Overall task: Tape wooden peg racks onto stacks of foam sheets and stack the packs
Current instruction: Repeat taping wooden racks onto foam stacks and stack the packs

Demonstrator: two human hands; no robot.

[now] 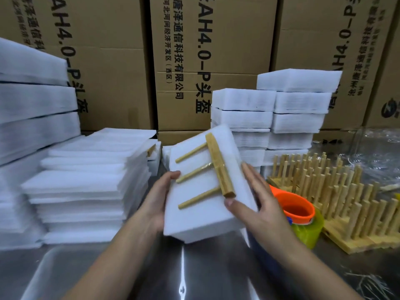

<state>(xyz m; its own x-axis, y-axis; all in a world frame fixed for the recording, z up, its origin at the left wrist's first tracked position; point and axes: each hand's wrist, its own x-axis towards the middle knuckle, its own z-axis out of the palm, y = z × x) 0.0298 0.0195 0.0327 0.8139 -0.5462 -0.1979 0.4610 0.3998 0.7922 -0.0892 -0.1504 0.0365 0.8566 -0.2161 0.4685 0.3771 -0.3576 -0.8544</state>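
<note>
Steel table [216, 269], cardboard boxes [121, 61] far; foam pack [201, 215] w/ taped peg rack [218, 167] tilted btwn hands: left hand [160, 195] grips left edge, right hand [257, 202] flat on right edge, fingers straight.

Brightness: even, fairly bright, from above; the white foam pack [201, 215] is nearly blown out
Glare: a thin bright streak on the metal table [182, 276] below the foam pack
Shadows: soft; darkest under the foam pack
Blur: the right hand [255, 204] beside the foam pack is smeared
Distortion: cardboard boxes [112, 61] behind the foam pack bow outward
</note>
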